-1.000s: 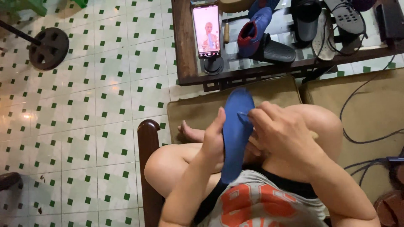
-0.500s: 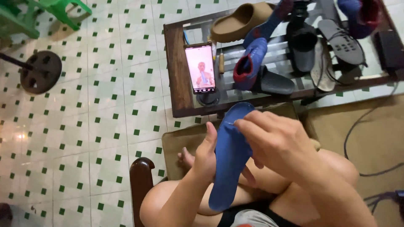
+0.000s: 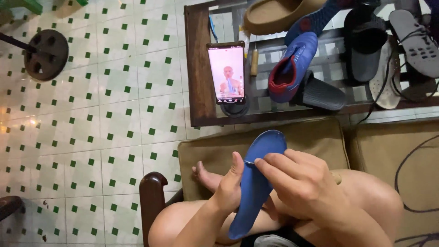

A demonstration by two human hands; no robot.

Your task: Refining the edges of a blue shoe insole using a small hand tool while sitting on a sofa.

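You've got a blue insole (image 3: pixel 256 183) up in front of you, over your bare knees, its rounded toe end pointing away toward the low table (image 3: pixel 197 68). Your left hand (image 3: pixel 231 185) wraps its left edge, thumb pressed flat on the face. Your right hand (image 3: pixel 304 190) comes in from the other side, fingertips (image 3: pixel 261 161) pinched tight on the edge near the thumb. Both hands are closed on it, firm grip.

The insole itself: long, narrow, a solid matte blue, gently curved along its length, heel end dipping down between your legs.

No boxes or signs here to speak of. The one bright panel is a phone (image 3: pixel 226 73) standing upright on a dark round stand at the near left of the table, screen glowing pale pink with a small figure on it. Just right of it lies a blue shoe (image 3: pixel 292 66) with a red lining, resting against a black slide sandal (image 3: pixel 322 93). A tan slip-on (image 3: pixel 274 16) sits at the far edge, a grey perforated insole (image 3: pixel 416 39) further right. Under you, a tan cushion (image 3: pixel 320 137); beyond it, white floor tiles (image 3: pixel 105 114) dotted with green squares.
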